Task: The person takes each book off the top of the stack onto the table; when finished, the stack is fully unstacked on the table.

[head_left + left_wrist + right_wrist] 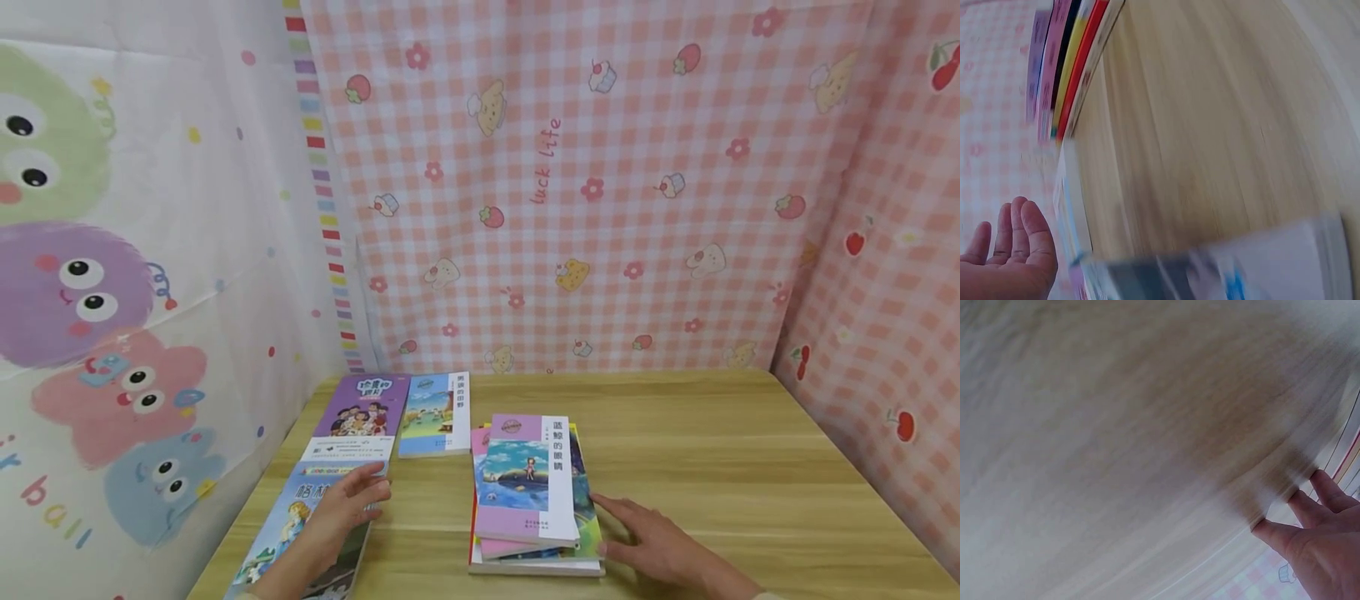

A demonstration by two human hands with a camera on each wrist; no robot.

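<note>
An uneven stack of rectangular paperback books point(525, 492), topped by a pink-bordered cover with a white strip, sits mid-table on the wood-grain tabletop point(720, 475). Right hand point(656, 537): at the stack's right edge, fingers spread; firm contact cannot be told. Left hand point(337, 510): over the glossy blue illustrated book point(279, 537) at near left, fingers extended, three close together. Far left: a purple-and-white book point(365, 408) beside a light-blue book with a white strip point(429, 421).
</note>
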